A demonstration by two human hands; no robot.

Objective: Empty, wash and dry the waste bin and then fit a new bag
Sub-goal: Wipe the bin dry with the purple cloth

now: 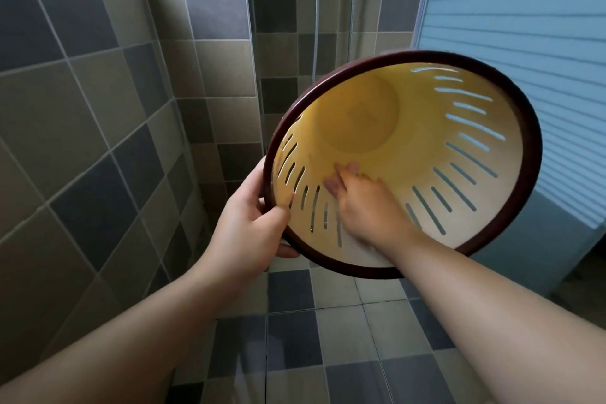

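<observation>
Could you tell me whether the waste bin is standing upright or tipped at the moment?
Tipped. The waste bin is held in the air, its opening toward the camera, the left hand gripping its rim.

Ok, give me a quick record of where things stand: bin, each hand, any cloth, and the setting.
bin: yellow slotted waste bin with dark red rim, held up in the air, tilted, opening toward the camera, no bag or rubbish inside
left hand: left hand grips the rim at its lower left
right hand: right hand reaches inside, pressing on the lower inner wall
cloth: white cloth under the right hand, blurred
setting: tiled wall, tiled floor
</observation>
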